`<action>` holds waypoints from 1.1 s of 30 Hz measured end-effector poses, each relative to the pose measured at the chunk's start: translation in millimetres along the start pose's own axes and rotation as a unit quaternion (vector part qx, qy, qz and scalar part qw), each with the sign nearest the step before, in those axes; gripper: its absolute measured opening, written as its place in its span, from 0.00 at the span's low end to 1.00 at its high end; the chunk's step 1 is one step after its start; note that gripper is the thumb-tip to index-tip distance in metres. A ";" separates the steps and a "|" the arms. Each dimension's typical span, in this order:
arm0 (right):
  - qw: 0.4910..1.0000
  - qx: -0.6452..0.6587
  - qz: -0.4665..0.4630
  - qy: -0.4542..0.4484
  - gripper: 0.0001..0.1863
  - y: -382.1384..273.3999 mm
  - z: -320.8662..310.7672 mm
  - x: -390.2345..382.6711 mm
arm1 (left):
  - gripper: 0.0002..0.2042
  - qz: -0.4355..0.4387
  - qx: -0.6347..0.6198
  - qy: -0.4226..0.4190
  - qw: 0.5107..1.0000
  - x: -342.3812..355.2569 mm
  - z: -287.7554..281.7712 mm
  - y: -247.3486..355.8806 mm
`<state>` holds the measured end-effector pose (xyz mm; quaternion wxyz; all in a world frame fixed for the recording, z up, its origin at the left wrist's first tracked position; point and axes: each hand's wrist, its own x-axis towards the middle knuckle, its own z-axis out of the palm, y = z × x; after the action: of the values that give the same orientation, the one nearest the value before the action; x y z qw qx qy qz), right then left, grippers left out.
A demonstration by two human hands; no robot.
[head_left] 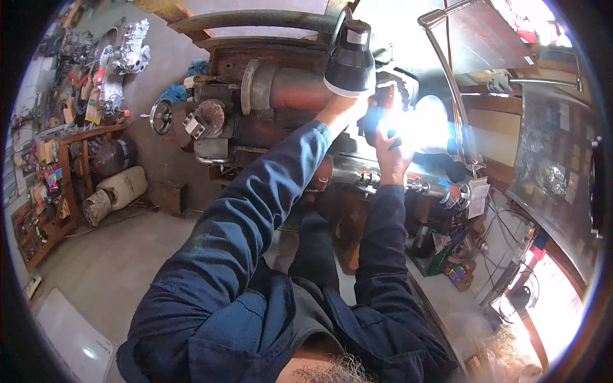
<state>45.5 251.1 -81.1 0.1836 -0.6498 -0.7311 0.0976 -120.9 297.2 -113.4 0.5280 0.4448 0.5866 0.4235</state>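
I stand at a large rusty brown lathe (281, 89), both arms in dark blue sleeves stretched toward it. My left hand (348, 107) reaches in just under a black and white work lamp (351, 60); its fingers vanish in the lamp's glare. My right hand (391, 156) is raised beside it, fingers curled up around a small dark part (385, 131) at the edge of the bright spot (421, 124). What lies inside the glare is washed out. A shiny steel shaft (357, 173) runs below both hands.
A handwheel (161, 116) sticks out at the lathe's left end. A white jerrycan (124, 185) lies by a cluttered wooden shelf (51, 191) on the left. Metal engine parts (128, 51) hang on the wall. A fan (520, 297) and cables are at lower right.
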 end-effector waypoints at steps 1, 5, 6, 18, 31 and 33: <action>1.000 0.024 0.011 0.000 0.20 -2.2 0.7 0.7 | 0.12 -0.003 -0.009 -0.001 1.000 -0.5 -0.6 0.5; 0.996 0.070 0.045 -0.004 0.21 -3.4 -3.9 3.1 | 0.12 0.137 0.272 -0.013 0.952 1.3 -5.4 -1.5; 0.998 0.035 0.047 -0.004 0.21 -4.7 -6.4 3.8 | 0.12 0.149 0.285 -0.015 0.947 1.8 -5.2 -2.6; 0.995 0.012 0.026 0.096 0.21 -22.3 -12.2 5.9 | 0.12 0.040 0.113 -0.028 0.992 28.8 -20.5 -31.0; 0.979 0.100 0.082 0.154 0.18 -18.9 -14.3 -1.8 | 0.04 0.046 -0.130 -0.113 0.984 48.6 -26.1 -82.8; 0.983 0.107 0.115 0.096 0.17 -16.2 -10.5 -3.0 | 0.05 0.005 -0.096 -0.079 0.992 45.8 -23.3 -75.9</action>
<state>35.1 244.9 -65.7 0.3084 -0.7128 -0.6157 0.1328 -151.9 322.3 -195.9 0.6108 0.4275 0.4970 0.4440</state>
